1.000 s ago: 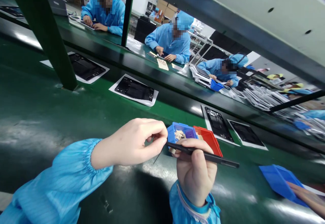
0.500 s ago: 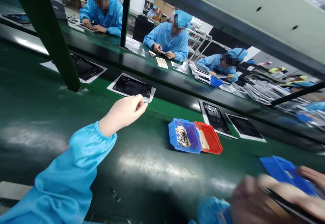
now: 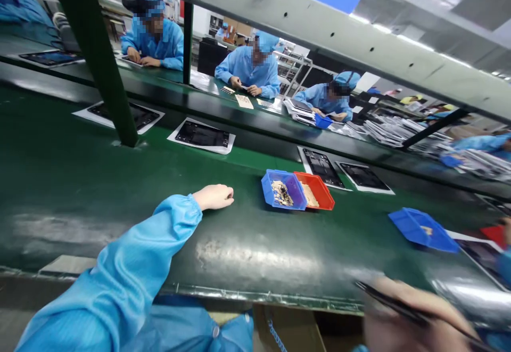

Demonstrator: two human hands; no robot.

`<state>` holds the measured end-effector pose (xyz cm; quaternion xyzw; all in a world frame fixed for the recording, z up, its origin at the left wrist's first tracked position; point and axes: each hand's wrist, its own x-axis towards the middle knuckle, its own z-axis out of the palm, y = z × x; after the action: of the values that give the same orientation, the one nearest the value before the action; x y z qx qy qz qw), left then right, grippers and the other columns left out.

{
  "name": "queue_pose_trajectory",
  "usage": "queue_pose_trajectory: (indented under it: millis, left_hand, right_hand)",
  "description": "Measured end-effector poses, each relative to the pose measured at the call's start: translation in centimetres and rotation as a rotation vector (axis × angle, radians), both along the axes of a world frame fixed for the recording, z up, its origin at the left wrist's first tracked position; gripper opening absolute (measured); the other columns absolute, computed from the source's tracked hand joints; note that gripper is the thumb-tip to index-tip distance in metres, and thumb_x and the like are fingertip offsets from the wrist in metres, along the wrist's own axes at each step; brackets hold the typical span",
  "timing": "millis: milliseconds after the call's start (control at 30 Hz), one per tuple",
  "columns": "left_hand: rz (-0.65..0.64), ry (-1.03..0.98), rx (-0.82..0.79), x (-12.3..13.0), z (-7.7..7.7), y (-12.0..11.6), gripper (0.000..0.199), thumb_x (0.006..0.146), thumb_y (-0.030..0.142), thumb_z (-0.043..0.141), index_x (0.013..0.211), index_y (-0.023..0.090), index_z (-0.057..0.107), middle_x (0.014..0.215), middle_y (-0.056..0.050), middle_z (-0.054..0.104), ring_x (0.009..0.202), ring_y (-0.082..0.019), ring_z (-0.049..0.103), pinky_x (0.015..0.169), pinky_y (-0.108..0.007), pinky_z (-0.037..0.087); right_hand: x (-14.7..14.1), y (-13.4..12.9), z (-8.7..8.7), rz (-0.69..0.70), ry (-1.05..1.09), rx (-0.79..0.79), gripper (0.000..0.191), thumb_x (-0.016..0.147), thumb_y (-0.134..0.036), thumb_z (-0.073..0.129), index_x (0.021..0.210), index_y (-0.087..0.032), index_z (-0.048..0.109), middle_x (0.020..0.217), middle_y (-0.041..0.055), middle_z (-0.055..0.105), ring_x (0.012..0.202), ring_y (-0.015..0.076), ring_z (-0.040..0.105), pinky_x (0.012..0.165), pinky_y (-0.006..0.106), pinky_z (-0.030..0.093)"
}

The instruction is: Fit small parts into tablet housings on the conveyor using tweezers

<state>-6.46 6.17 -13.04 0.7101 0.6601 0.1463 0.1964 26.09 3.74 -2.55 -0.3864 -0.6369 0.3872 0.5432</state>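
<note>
My left hand (image 3: 215,197) rests on the green bench (image 3: 167,176) with its fingers curled in, left of a blue bin (image 3: 271,195) of small parts; nothing shows in it. At the lower right my right hand (image 3: 415,314), smeared by motion, is closed on a thin black tool (image 3: 393,301) that looks like tweezers. A red bin (image 3: 325,197) with pale pieces touches the blue bin. Behind them, black panels (image 3: 203,135) (image 3: 323,168) (image 3: 365,177) lie on white sheets along the bench.
Another blue bin (image 3: 419,229) stands at the right, near a co-worker's sleeve (image 3: 505,264). A green post (image 3: 96,59) rises from the bench at the left. Across the bench, people in blue work beside stacked sheets (image 3: 399,130). A pale rail (image 3: 311,27) crosses overhead.
My left hand has moved down and away from the panel's white sheet. The view has shifted, showing the bench's front edge. My right hand still holds the black tool.
</note>
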Motion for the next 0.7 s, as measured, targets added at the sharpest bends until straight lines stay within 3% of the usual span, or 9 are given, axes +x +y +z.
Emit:
queue_pose_trajectory:
  millis: [67, 133, 167, 267, 400, 533, 700]
  left_hand:
    - [-0.018, -0.024, 0.043, -0.1, -0.9, -1.8, 0.021, 0.086, 0.026, 0.044, 0.092, 0.017, 0.062, 0.096, -0.007, 0.064, 0.088, -0.019, 0.060, 0.082, -0.030, 0.045]
    - [-0.019, -0.043, 0.095, -0.6, -1.5, -3.7, 0.021, 0.087, 0.023, 0.044, 0.095, 0.017, 0.062, 0.102, -0.007, 0.061, 0.098, -0.019, 0.057, 0.091, -0.031, 0.042]
    - [-0.014, -0.051, 0.119, -0.8, -1.8, -4.5, 0.020, 0.087, 0.022, 0.044, 0.096, 0.017, 0.061, 0.105, -0.007, 0.060, 0.102, -0.019, 0.055, 0.095, -0.032, 0.040]
    - [0.013, -0.070, 0.177, -1.4, -2.4, -6.4, 0.019, 0.086, 0.019, 0.047, 0.098, 0.018, 0.061, 0.109, -0.006, 0.058, 0.105, -0.018, 0.052, 0.097, -0.032, 0.039]
    - [0.102, -0.102, 0.240, -1.6, -3.3, -7.0, 0.021, 0.086, 0.015, 0.047, 0.103, 0.017, 0.058, 0.112, -0.006, 0.057, 0.107, -0.016, 0.051, 0.097, -0.030, 0.040]
    - [0.197, -0.129, 0.256, -0.6, -3.8, -6.5, 0.026, 0.091, 0.022, 0.040, 0.109, 0.017, 0.057, 0.117, -0.008, 0.056, 0.110, -0.019, 0.049, 0.098, -0.035, 0.039]
    - [0.157, -0.148, 0.220, 0.7, -3.5, -5.9, 0.022, 0.089, 0.028, 0.046, 0.105, 0.023, 0.061, 0.115, -0.004, 0.059, 0.107, -0.021, 0.052, 0.091, -0.037, 0.039]
  right_hand:
    - [-2.1, -0.7, -2.3, 0.068, 0.149, -0.101, 0.023, 0.071, -0.043, 0.069, 0.071, -0.021, 0.064, 0.066, 0.0010, 0.060, 0.051, 0.0132, 0.053, 0.045, 0.026, 0.040]
    - [-5.1, -0.1, -4.5, 0.269, 0.281, -0.375, 0.024, 0.069, -0.042, 0.073, 0.073, -0.020, 0.065, 0.059, -0.0016, 0.058, 0.053, 0.0106, 0.052, 0.047, 0.022, 0.039]
    - [-6.8, 0.5, -5.5, 0.334, 0.288, -0.440, 0.025, 0.069, -0.042, 0.074, 0.074, -0.019, 0.065, 0.057, -0.0018, 0.058, 0.053, 0.0101, 0.052, 0.047, 0.021, 0.038]
    - [-12.0, 2.6, -8.2, 0.491, 0.310, -0.556, 0.029, 0.069, -0.042, 0.074, 0.074, -0.015, 0.065, 0.054, -0.0014, 0.057, 0.049, 0.0087, 0.049, 0.046, 0.020, 0.036]
    - [-16.9, 4.4, -10.8, 0.638, 0.373, -0.691, 0.032, 0.066, -0.044, 0.076, 0.073, -0.015, 0.064, 0.053, -0.0037, 0.054, 0.047, 0.0072, 0.045, 0.048, 0.020, 0.038]
    - [-18.5, 5.0, -12.4, 0.718, 0.430, -0.812, 0.030, 0.067, -0.043, 0.076, 0.074, -0.017, 0.064, 0.055, -0.0042, 0.055, 0.057, 0.0085, 0.051, 0.066, 0.024, 0.046]
    - [-18.4, 5.3, -12.8, 0.775, 0.461, -0.898, 0.026, 0.073, -0.044, 0.071, 0.077, -0.020, 0.064, 0.057, -0.0045, 0.055, 0.063, 0.0106, 0.053, 0.075, 0.028, 0.045]
